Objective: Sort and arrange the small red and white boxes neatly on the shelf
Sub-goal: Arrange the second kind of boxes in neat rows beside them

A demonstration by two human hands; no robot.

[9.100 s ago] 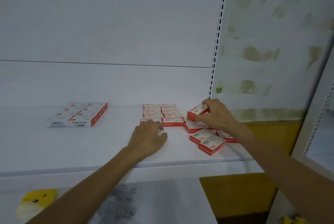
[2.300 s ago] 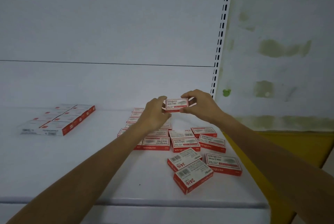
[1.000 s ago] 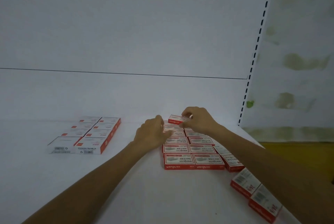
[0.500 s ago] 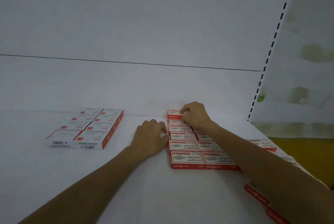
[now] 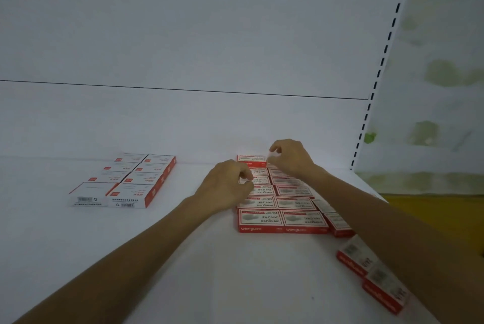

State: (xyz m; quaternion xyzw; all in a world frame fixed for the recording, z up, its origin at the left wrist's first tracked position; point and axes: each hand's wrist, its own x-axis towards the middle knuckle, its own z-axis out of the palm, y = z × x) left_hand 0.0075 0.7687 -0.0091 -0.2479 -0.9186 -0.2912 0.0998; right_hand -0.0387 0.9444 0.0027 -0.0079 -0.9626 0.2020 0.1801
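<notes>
Placement step, nearly done: back box (image 5: 252,161) sits at the far end of the red-white block (image 5: 282,208), by the rear wall. R hand (image 5: 290,160) is curled at its R end; pinching or just off it, we can't tell. L hand (image 5: 226,187) curls at the block's L edge, blurred, grip unclear. Next, we reckon: fetch loose boxes (image 5: 372,276) front-right on shelf (image 5: 183,258), square them in.
</notes>
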